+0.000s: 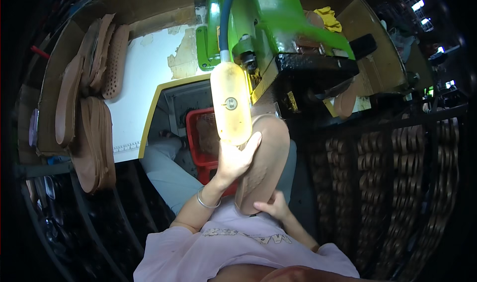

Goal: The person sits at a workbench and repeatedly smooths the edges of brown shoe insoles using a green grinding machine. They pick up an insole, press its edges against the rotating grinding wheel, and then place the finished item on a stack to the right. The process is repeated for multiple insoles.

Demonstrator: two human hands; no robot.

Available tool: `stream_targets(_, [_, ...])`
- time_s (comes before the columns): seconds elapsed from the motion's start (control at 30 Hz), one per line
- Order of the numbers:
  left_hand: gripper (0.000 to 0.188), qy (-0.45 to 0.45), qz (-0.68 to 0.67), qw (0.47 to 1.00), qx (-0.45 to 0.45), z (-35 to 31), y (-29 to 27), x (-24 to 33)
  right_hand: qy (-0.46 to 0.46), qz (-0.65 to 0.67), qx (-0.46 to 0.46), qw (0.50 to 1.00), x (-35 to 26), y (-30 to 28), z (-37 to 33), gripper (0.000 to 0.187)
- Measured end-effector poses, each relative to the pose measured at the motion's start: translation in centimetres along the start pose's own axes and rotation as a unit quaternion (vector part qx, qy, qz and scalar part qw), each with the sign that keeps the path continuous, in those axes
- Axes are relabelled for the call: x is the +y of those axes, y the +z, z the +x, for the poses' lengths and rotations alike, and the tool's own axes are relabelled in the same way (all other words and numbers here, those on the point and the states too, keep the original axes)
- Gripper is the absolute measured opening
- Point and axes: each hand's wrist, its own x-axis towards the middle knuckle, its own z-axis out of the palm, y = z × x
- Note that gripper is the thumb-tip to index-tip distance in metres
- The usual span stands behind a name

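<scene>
A tan shoe sole point(269, 155) is held up in front of my chest, with its wide end away from me and its narrow end by my shirt. My left hand point(235, 160) grips its left edge, thumb lying on the upper face. Around the near end closes my right hand point(276, 206), its thumb pressed on the surface and its other fingers hidden beneath. A textured patch shows on the left side of the sole. Just beyond my left hand hangs a glowing, pale yellow lamp point(230, 103), partly overlapping the sole's far left edge.
A green machine point(278, 8) with a dark head stands ahead. Stacked soles point(94, 143) lie on the white, yellow-edged table point(141, 78) at left. Below sits a red basket point(193, 148). Racks point(392, 167) with rows of soles fill the right; cardboard point(149, 3) borders the table.
</scene>
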Motion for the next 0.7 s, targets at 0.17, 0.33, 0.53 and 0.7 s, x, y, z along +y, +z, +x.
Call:
stream_targets(0.17, [0.015, -0.022, -0.09, 0.994, 0.057, -1.4, 0.1, -1.2, -0.045, 0.124, 0.111, 0.985, 2.4, -1.8, -4.1, 0.047])
stream_targets(0.33, [0.027, -0.025, -0.108, 0.992, 0.056, -1.7, -0.3, -1.6, -0.129, 0.1, 0.233, 0.958, 0.1, -4.8, -4.8, 0.044])
stream_targets(0.53, [0.036, -0.049, -0.104, 0.993, 0.032, -1.8, -1.3, 0.5, -0.204, 0.054, 0.295, 0.932, -4.3, -8.4, -1.7, 0.046])
stream_targets(0.7, [0.032, -0.015, -0.137, 0.989, 0.053, -1.2, -2.1, 2.2, -0.262, 0.022, 0.283, 0.923, -9.1, -10.1, 2.6, 0.043])
